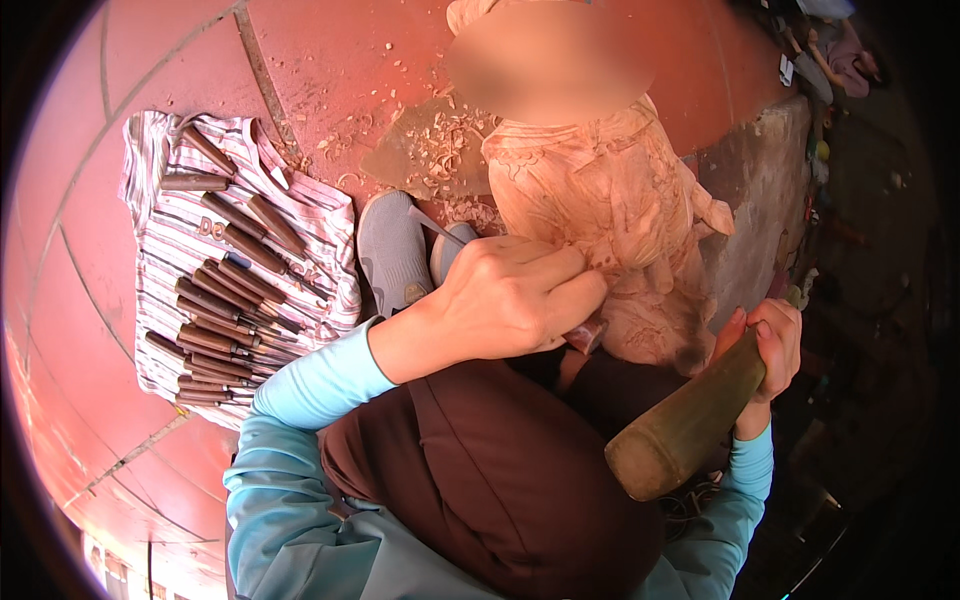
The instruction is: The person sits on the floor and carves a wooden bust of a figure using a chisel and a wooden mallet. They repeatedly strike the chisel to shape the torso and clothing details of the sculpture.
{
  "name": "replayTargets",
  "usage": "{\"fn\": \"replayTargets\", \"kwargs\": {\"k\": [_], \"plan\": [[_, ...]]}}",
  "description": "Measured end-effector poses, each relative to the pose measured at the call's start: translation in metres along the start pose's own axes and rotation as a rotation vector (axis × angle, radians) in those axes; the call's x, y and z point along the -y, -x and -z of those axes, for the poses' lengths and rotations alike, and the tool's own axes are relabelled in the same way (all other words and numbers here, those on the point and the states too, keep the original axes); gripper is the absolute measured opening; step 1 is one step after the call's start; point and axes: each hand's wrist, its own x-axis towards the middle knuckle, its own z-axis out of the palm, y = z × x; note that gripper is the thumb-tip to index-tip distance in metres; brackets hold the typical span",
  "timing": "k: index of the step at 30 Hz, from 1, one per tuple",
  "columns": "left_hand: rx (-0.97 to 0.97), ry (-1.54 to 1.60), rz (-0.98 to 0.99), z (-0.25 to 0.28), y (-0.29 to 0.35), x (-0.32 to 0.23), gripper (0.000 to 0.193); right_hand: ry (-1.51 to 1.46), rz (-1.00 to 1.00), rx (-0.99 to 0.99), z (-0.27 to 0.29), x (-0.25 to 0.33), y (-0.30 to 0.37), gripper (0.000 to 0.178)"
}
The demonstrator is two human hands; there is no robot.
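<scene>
My left hand [510,300] is closed around a carving chisel [440,228]. Its metal blade sticks out toward the upper left above a grey shoe, while a brown handle end shows below my fingers; the rest is hidden in my grip. Just beyond that hand stands a pale carved wooden figure [590,180], with folds cut into its surface and its upper part blurred. Whether my fingers touch the carving I cannot tell. On the right, my right hand [775,345] grips a greenish-brown wooden mallet [680,425], its thick rounded end tilted down toward my knee.
Several brown-handled chisels [215,300] lie on a striped shirt [150,240] spread over red floor tiles [70,330] at left. Wood shavings [440,140] are scattered beyond my grey shoes [390,250]. Another person [845,60] is at the far upper right, beyond a grey slab [765,190].
</scene>
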Motion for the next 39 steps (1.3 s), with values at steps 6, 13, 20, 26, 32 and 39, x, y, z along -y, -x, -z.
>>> {"fn": "replayTargets", "kwargs": {"k": [6,13,20,26,32,39], "plan": [[0.480,-0.157,0.436,0.014,0.038,0.025,0.035,-0.052,-0.045,0.005,0.000,-0.001,0.004,0.054],[0.050,-0.085,0.193,0.009,0.009,0.006,0.036,-0.144,-0.026,-0.023,0.000,-0.006,0.010,0.058],[-0.237,0.204,-0.258,-0.051,-0.034,-0.016,0.024,-0.054,-0.028,-0.055,0.001,-0.010,0.012,0.056],[-0.297,0.260,-0.221,-0.053,-0.036,-0.016,0.036,-0.180,-0.055,-0.125,-0.002,-0.008,0.018,0.062],[-0.336,0.308,-0.296,-0.049,-0.037,-0.009,0.039,-0.250,0.000,-0.323,-0.007,-0.014,0.023,0.062],[-0.328,0.335,-0.315,-0.049,-0.035,-0.005,0.039,-0.142,0.013,-0.164,-0.001,-0.024,0.030,0.060]]}}
